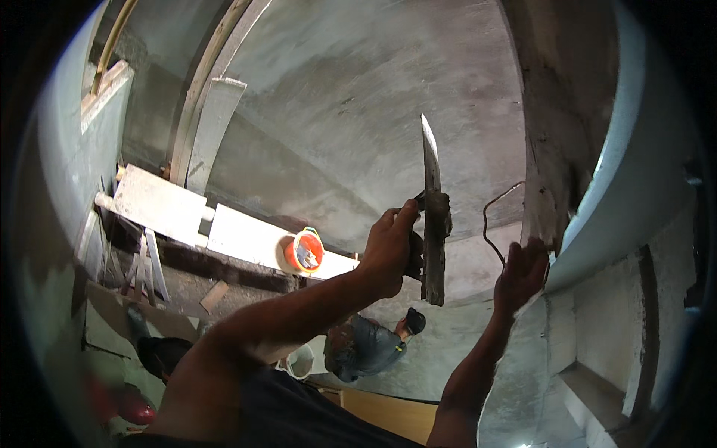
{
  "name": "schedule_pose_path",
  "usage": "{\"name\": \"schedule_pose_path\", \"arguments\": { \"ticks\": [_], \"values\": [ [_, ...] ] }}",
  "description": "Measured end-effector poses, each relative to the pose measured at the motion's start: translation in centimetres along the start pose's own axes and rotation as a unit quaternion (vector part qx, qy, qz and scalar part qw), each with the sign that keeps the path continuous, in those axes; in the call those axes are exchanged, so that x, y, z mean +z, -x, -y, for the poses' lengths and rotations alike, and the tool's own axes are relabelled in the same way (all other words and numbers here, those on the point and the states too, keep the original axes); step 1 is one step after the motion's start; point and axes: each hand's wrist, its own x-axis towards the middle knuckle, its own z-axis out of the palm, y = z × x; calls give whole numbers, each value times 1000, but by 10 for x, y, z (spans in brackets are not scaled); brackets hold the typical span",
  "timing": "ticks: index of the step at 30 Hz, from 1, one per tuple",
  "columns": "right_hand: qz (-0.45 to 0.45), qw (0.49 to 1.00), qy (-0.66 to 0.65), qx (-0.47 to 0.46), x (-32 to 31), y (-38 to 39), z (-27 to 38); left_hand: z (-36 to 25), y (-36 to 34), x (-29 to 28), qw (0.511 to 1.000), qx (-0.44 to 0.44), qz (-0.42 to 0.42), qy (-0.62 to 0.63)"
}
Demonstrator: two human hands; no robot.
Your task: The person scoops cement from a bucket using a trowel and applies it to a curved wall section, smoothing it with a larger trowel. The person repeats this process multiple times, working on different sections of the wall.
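Observation:
In the middle of the view, my left hand [390,243] is closed round the handle of a plastering trowel [432,246], which shows almost edge-on. Its blade stands upright, and a lump of grey mortar sticks to its right side. My right hand [520,278] is raised at the right, fingers pointing up against the lower end of a rough grey beam [549,149]. Shadow covers those fingertips, so whether anything is in them does not show. Just left of that hand hangs a thin bent wire [487,218].
An orange bucket [320,261] with things inside sits on a white plank [246,237] at the left. Below, one person in a cap [370,347] bends near a pale bucket [300,361]. Another person's dark head [163,356] shows at lower left. A grey plastered surface [358,97] spans the background.

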Motion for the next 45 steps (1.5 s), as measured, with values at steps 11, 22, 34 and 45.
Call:
{"name": "schedule_pose_path", "arguments": {
  "ticks": [11, 22, 34, 45],
  "values": [
    [110, 990, 76, 43, 33, 3, -53, 11, -8, -25, 999, -19, -29, 9],
    [67, 997, -12, 38, 25, -16, -57, 5, -1, -23, 999, -20, -39, -19],
    [83, 996, 33, -25, -15, 32, -63, 15, -13, -30, 999, -18, -25, -11],
    [55, 997, 51, 13, 29, -23, -7, -2, 3, -38, 999, -9, -44, 14]
  ]
}}
